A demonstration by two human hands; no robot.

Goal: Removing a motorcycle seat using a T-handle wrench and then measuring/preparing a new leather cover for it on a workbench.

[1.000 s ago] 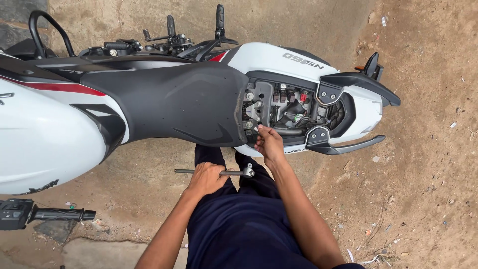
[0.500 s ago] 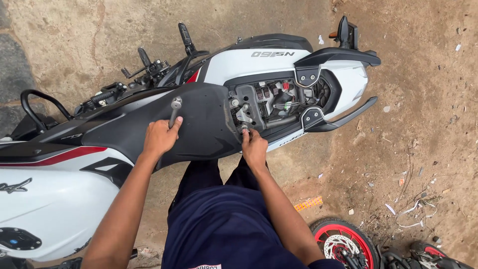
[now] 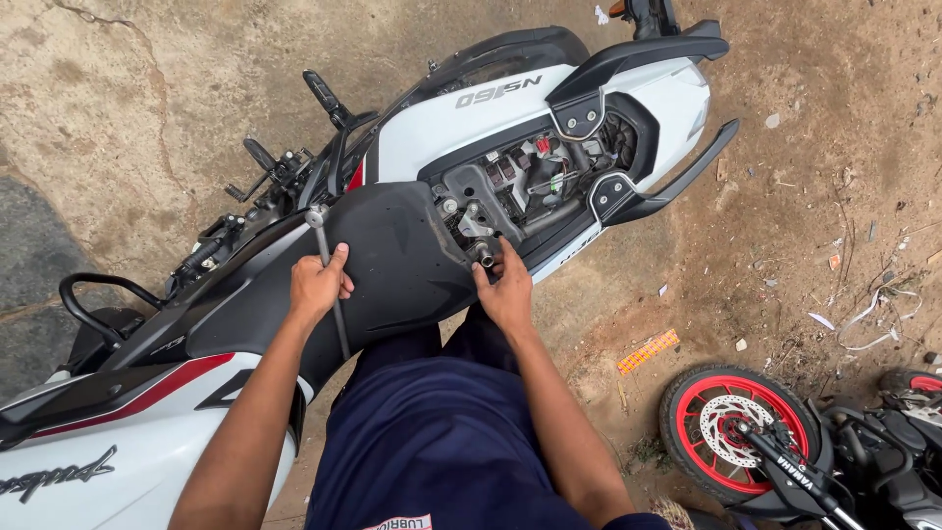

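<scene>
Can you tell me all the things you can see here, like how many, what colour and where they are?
Motorcycle: one, white and black with red stripes, lying across the middle of the picture.
Seat: one, black, on the motorcycle, under both hands.
Open tail compartment: one, dark with wires and metal parts, behind the seat.
T-handle wrench: one, silver metal, held against the seat.
Second motorcycle wheel: one, black tyre with red rim, bottom right corner.
Orange strip: one, on the dirt right of the person.
Ground: brown dirt and cracked concrete, with small bits of litter.
Trousers: dark blue, bottom middle.
Left hand: one, holding the wrench on the seat.
Right hand: one, at the seat's rear edge beside the compartment.
</scene>
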